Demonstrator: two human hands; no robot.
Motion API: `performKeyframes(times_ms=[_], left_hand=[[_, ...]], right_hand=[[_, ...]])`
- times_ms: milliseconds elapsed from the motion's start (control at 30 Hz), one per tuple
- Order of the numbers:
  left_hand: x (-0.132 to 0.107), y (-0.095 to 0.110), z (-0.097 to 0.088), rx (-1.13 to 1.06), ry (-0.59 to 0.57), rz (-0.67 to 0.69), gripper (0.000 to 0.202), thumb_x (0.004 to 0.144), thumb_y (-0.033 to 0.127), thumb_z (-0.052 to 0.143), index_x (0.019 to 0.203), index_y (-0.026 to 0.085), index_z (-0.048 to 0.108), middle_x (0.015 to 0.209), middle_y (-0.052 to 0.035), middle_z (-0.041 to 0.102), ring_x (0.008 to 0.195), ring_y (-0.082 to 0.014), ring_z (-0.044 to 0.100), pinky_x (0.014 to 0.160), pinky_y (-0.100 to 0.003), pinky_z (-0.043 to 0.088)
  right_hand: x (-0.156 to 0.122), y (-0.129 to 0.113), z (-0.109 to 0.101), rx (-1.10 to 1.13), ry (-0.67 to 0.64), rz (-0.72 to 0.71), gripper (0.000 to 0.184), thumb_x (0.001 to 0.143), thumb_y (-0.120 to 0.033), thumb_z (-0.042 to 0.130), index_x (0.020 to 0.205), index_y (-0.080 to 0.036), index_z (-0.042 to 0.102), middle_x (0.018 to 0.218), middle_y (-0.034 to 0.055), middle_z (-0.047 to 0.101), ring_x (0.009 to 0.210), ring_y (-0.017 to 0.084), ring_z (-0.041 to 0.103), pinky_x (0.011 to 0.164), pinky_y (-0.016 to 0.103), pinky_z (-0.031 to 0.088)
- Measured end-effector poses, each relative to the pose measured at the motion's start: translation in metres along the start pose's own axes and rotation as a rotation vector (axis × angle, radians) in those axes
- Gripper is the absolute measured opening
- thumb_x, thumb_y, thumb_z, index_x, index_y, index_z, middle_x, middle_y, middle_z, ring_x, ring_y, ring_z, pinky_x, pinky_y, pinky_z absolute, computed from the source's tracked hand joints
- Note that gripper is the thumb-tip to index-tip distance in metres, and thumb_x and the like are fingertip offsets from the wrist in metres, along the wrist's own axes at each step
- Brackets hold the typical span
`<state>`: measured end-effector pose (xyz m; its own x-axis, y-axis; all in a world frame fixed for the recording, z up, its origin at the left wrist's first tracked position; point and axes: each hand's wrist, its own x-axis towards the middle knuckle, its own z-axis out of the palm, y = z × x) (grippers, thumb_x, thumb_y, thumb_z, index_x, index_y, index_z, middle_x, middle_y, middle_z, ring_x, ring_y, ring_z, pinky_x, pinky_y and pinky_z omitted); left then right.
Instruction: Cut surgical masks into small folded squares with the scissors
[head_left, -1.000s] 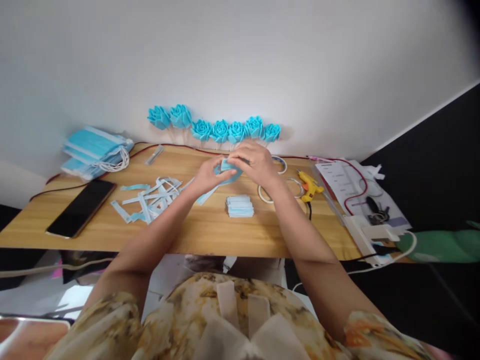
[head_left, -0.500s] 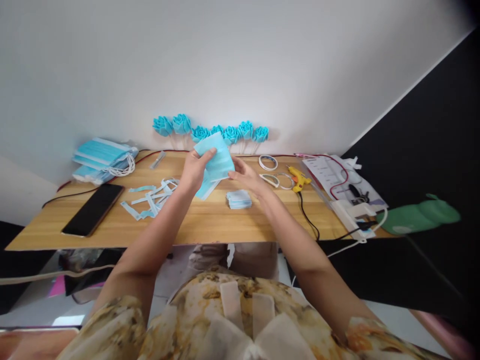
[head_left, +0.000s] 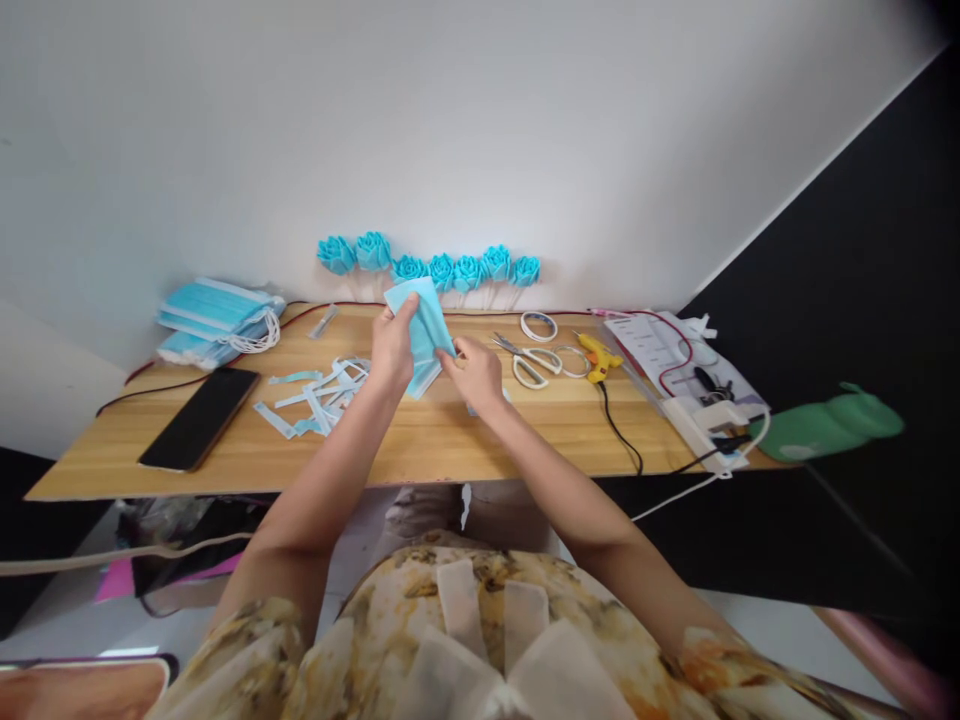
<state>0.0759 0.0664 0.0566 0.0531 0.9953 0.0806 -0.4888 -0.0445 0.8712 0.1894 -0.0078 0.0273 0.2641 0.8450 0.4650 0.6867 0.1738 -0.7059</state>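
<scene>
Between my hands, above the middle of the wooden table [head_left: 420, 445], is a blue sheet of face mask fabric [head_left: 424, 318]. My left hand [head_left: 393, 345] grips its left side, thumb on top. At its lower right edge, my right hand [head_left: 475, 372] pinches the fabric, which is creased there. Another pale blue piece [head_left: 424, 378] shows just below the sheet. A small stack of cut blue pieces [head_left: 472, 410] lies mostly hidden under my right hand and wrist. To the left of my left arm lie loose white and blue strips [head_left: 319, 400].
Several blue fabric roses [head_left: 442, 270] on stems lean against the wall. Folded masks [head_left: 217, 315] and a phone [head_left: 199, 420] lie left. On the right are scissors [head_left: 531, 360], a tape roll [head_left: 538, 325], a yellow glue gun [head_left: 598, 357], a power strip [head_left: 697, 432] and a green bottle [head_left: 825, 428].
My right hand has moved down and left along the sheet, now pinching and creasing its lower right edge. The scissors have come into fuller view, while the small stack is now mostly covered.
</scene>
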Motion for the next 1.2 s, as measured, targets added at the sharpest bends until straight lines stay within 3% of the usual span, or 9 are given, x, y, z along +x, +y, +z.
performKeyframes(times_ms=[167,267,333,433,533,633,767,967,1200], left_hand=[[-0.003,-0.008,0.006,0.131,0.004,0.089,0.054,0.068,0.067,0.078,0.08,0.02,0.054,0.065,0.005,0.051,0.058,-0.0104,0.05,0.055,-0.025,0.041],[-0.005,-0.01,0.008,0.188,0.009,0.119,0.047,0.071,0.06,0.077,0.077,0.02,0.053,0.062,0.0059,0.047,0.054,-0.0078,0.042,0.051,-0.023,0.036],[-0.006,-0.009,0.009,0.199,-0.008,0.112,0.043,0.071,0.055,0.078,0.075,0.019,0.054,0.061,0.006,0.048,0.053,-0.0071,0.04,0.05,-0.021,0.035],[-0.008,-0.009,0.01,0.208,-0.064,0.087,0.041,0.068,0.052,0.08,0.075,0.017,0.059,0.061,0.0045,0.052,0.054,-0.0079,0.043,0.051,-0.021,0.038],[-0.012,-0.012,0.012,0.237,-0.134,0.09,0.042,0.065,0.052,0.082,0.074,0.016,0.064,0.063,0.0029,0.056,0.056,-0.0089,0.047,0.053,-0.022,0.04],[-0.017,-0.017,0.013,0.276,-0.215,0.101,0.042,0.066,0.053,0.083,0.072,0.015,0.065,0.063,0.002,0.057,0.056,-0.0093,0.048,0.054,-0.023,0.04],[-0.02,-0.019,0.016,0.294,-0.31,0.069,0.046,0.065,0.056,0.086,0.067,0.015,0.064,0.06,0.002,0.057,0.055,-0.009,0.047,0.052,-0.022,0.038],[-0.01,-0.017,0.018,0.297,-0.375,-0.198,0.054,0.045,0.053,0.096,0.068,0.014,0.066,0.061,0.0021,0.06,0.055,-0.0094,0.05,0.051,-0.023,0.04],[0.012,-0.027,0.014,0.379,-0.377,-0.18,0.041,0.056,0.045,0.091,0.071,0.013,0.072,0.066,-0.0009,0.066,0.059,-0.0115,0.056,0.056,-0.025,0.043]], right_hand=[[-0.011,0.003,0.01,0.227,-0.095,0.141,0.041,0.082,-0.053,0.063,0.063,-0.024,0.04,0.061,-0.0044,0.043,0.063,0.014,0.043,0.063,0.028,0.036],[-0.011,0.01,0.001,0.396,-0.203,0.163,0.043,0.079,-0.057,0.068,0.064,-0.023,0.047,0.063,-0.0042,0.051,0.065,0.013,0.05,0.064,0.027,0.042],[-0.005,0.016,-0.013,0.506,-0.249,0.174,0.039,0.077,-0.059,0.071,0.073,-0.021,0.06,0.072,-0.0017,0.063,0.071,0.014,0.058,0.067,0.027,0.046],[0.013,0.021,-0.037,0.612,-0.185,0.222,0.049,0.074,-0.061,0.074,0.102,-0.022,0.069,0.097,0.0047,0.075,0.084,0.017,0.066,0.072,0.028,0.052],[0.033,0.019,-0.054,0.57,-0.176,0.154,0.056,0.077,-0.063,0.072,0.114,-0.021,0.07,0.111,0.0074,0.076,0.096,0.018,0.068,0.076,0.028,0.054],[0.048,0.015,-0.058,0.468,-0.18,0.025,0.05,0.08,-0.058,0.072,0.112,-0.019,0.073,0.111,0.0062,0.075,0.097,0.016,0.066,0.08,0.027,0.053],[0.062,0.016,-0.058,0.395,-0.22,-0.055,0.034,0.082,-0.052,0.07,0.086,-0.017,0.072,0.084,0.0014,0.069,0.08,0.014,0.059,0.072,0.027,0.046],[0.08,0.024,-0.059,0.42,-0.261,-0.111,0.028,0.083,-0.045,0.068,0.077,-0.017,0.068,0.076,0.0004,0.064,0.074,0.014,0.053,0.071,0.028,0.041],[0.104,0.022,-0.056,0.316,-0.403,-0.186,0.033,0.085,-0.051,0.069,0.088,-0.018,0.071,0.077,-0.0002,0.065,0.068,0.012,0.05,0.065,0.027,0.036]])
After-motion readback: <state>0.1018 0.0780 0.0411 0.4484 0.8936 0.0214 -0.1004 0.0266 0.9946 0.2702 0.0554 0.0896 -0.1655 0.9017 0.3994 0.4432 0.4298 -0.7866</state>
